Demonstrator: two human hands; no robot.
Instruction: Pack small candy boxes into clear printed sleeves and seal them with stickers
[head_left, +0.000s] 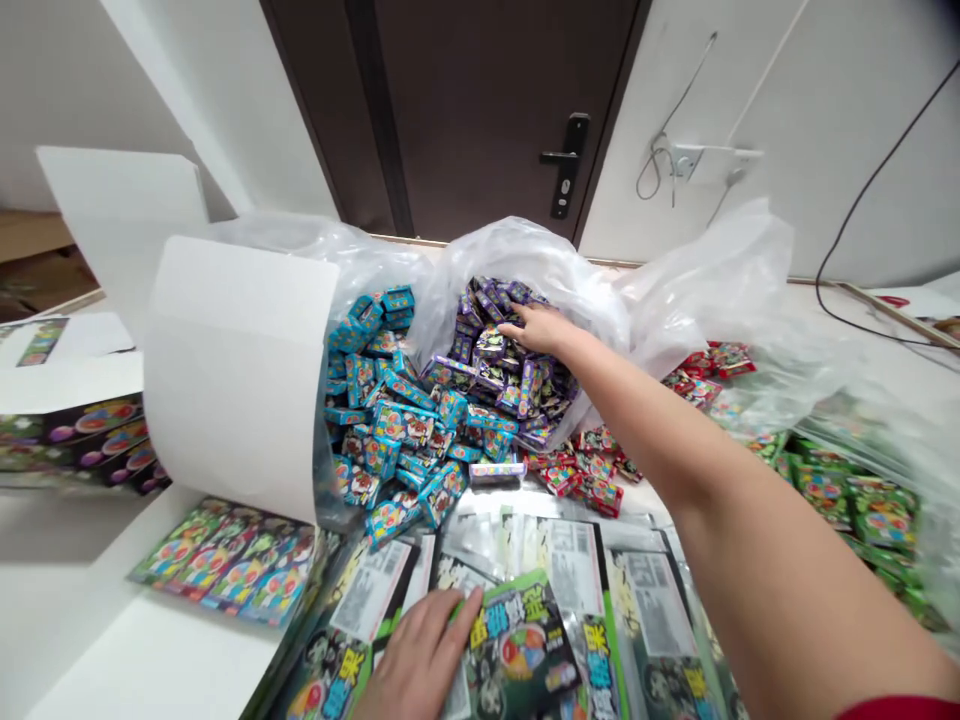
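Observation:
My right hand (538,330) reaches far forward into a heap of small purple boxes (499,370) lying in a clear plastic bag (540,260); its fingers curl down onto the boxes, and whether it grips one is hidden. My left hand (420,655) lies flat, fingers spread, on a green printed packet (517,650) at the near edge. Small blue boxes (390,420) spill from a second bag to the left of the purple heap.
Red boxes (592,470) and green boxes (847,500) lie to the right under plastic. A curved white card sheet (232,370) stands at left, with colourful flat cartons (225,560) beside it. A dark door (480,110) is behind; a black cable (862,200) runs along the right wall.

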